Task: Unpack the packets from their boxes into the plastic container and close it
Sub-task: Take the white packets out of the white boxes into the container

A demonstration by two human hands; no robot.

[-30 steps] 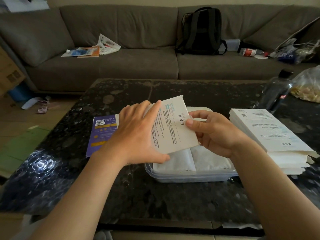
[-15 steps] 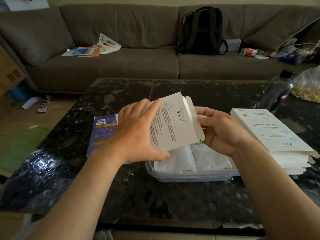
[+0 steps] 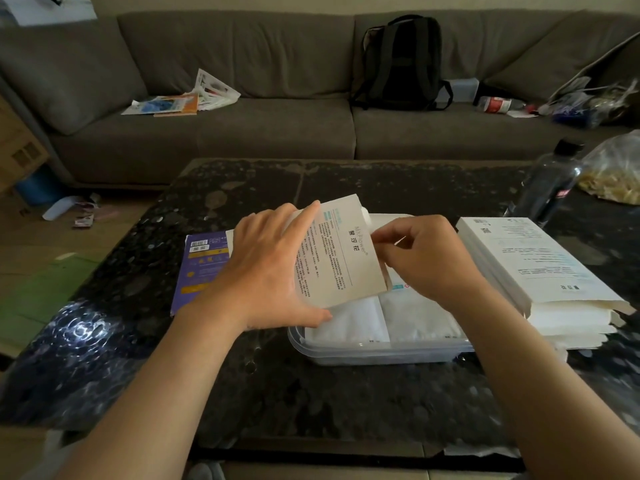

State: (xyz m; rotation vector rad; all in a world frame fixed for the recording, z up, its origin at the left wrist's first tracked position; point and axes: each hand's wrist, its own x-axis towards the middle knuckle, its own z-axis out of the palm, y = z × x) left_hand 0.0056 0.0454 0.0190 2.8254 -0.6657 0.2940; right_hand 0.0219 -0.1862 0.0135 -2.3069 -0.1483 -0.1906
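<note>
1. Closing on the open end of the white box (image 3: 341, 251), the right hand (image 3: 426, 258) has left its place beside the lifted flap of half a second ago. Its thumb and forefinger are now pinched together at the mouth itself, though whether on flap or packet cannot be told.
2. Just under the box's lower right corner shows a sliver of coloured print (image 3: 398, 286), possibly a packet starting out.
3. Clamped on the box's left half as before, the left hand (image 3: 273, 268) spreads its fingers over the printed face with the thumb underneath. It holds the box tilted above the plastic container (image 3: 381, 353).
4. The container sits lidless about midway across the table (image 3: 311, 393), somewhat toward the right edge, with white packets (image 3: 349, 320) lying flat in it side by side.
5. With the box now open, drawing out its contents looks to be the step in hand.
6. Closing the container seems some way off. A stack of white boxes (image 3: 530, 265) waits just beside it toward the right edge, and a purple box (image 3: 201, 268) lies flat on its left side.
7. At the table's far right corner stand a dark bottle (image 3: 550, 181) and a clear bag (image 3: 616, 171).
8. Beyond the table, a grey sofa (image 3: 242, 133) carries a backpack (image 3: 401, 64) and loose magazines (image 3: 180, 98).
</note>
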